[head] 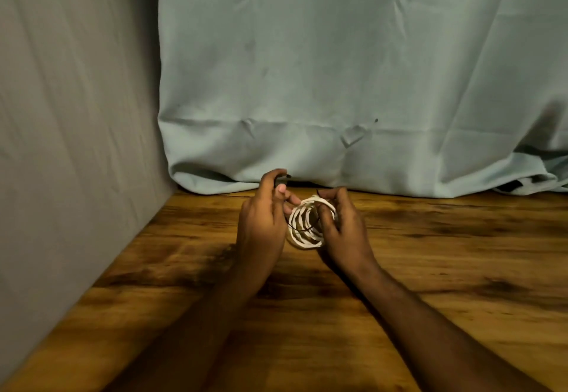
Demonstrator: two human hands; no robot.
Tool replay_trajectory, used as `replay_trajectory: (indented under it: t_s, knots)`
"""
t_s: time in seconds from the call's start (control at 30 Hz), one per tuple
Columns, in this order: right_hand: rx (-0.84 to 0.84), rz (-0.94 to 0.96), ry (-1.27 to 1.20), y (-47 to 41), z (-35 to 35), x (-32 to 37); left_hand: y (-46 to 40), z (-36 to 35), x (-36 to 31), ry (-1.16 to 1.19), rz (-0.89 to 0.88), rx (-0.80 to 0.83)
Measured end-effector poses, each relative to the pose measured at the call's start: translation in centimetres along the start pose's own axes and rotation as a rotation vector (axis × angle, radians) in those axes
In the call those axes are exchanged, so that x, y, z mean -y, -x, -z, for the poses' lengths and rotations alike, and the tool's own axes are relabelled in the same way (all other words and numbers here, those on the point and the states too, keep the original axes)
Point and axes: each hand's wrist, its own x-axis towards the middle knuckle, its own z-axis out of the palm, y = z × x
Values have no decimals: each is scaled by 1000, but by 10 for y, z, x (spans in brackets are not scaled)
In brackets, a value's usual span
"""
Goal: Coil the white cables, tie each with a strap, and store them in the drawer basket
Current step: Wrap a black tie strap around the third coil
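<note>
We were at the tying step. The white cable (307,222) was already wound into a stack of loops, held just above the wooden surface (430,268) between our two hands, close to the pale green cloth (338,69) hanging at the back. A thin dark strap (302,229) crossed the coil's lower left side and appeared to pass through its middle, though the frame was too soft for us to trace its full run.

Our right hand (341,229) did the holding: its fingers were curled over the coil's right side, thumb toward the centre, clamped on the loops so they could not spring apart. Our left hand (264,216) sat at the coil's left edge with its fingers bent. The upper fingers seemed to pinch a small dark end, likely the strap's free end, while the lower fingertips touched the loops. We could not tell for certain that the dark piece was the strap.

We judged the next move to need the strap drawn snug round the bundle and fastened, with the right grip kept firm until it held. The drawer basket was not in view, nor any other cable, so storing came later.
</note>
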Motion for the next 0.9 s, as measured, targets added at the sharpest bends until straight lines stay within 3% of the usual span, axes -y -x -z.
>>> replay_trajectory:
  t_s: [0.13, 0.33, 0.6, 0.9]
  knots:
    - [15, 48, 52, 3, -2, 6, -2, 6, 3, -95, -54, -97]
    - [82, 143, 107, 6, -9, 14, -6, 4, 7, -27, -35, -126]
    - [143, 179, 131, 9, -10, 20, -7, 1, 12, 404, 415, -147]
    - [145, 178, 87, 10, -11, 21, -6, 0, 2, 565, 496, -142]
